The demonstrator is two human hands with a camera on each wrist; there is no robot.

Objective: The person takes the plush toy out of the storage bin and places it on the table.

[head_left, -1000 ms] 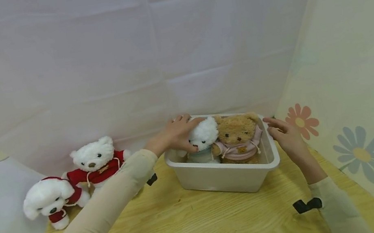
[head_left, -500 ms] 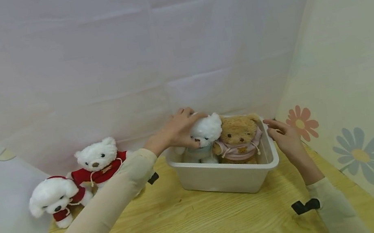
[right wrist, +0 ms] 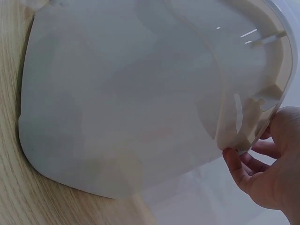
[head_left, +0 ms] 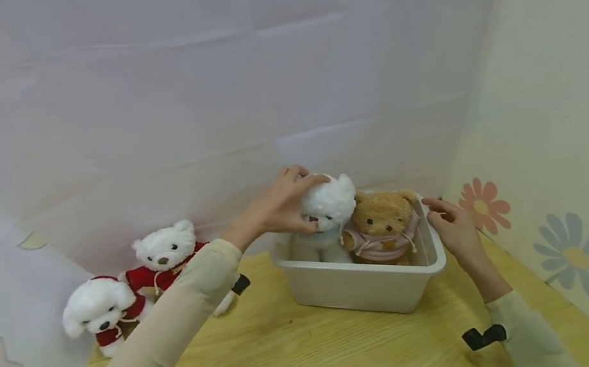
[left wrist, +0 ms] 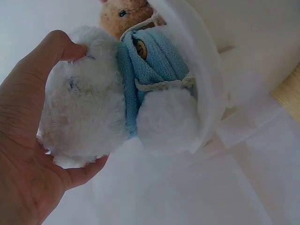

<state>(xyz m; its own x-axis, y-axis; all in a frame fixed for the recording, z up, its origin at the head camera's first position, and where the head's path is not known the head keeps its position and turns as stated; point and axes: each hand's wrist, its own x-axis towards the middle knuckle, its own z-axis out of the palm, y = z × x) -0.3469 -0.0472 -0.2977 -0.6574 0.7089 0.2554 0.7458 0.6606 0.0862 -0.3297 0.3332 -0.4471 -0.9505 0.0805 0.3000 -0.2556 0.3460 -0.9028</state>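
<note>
I raise a white plush toy (head_left: 333, 203) slightly at the left end of a pale plastic tub (head_left: 356, 290), near the rear edge of the wooden counter (head_left: 301, 364). A second ago its head sits about level with that of the brown bear (head_left: 384, 214) beside it; now it stands clearly higher and leans toward that neighbor. Whether the two heads touch, I cannot tell. The brown bear, in a pink hoodie (head_left: 386, 244), holds its place in the right half of the tub.

My hands are well apart. The left hand (head_left: 282, 201) is clamped round the white plush toy's head, thumb across the face and fingers over the top. The right hand (head_left: 458, 234) pinches the tub's rim toward its rear right corner, a grip that I judge steadies the tub against the pull.

Up close, the left wrist view shows a blue top (left wrist: 159, 56) with a wooden button (left wrist: 142, 49), and the toy's lower body within the tub wall. I read that as a lift partly made: the toy is looser in its place, but not clear of the rim.

Toward the counter's rear left corner, a white bear (head_left: 167, 247) and a white dog (head_left: 95, 304), both in red, sit side by side, untouched by either hand.
</note>
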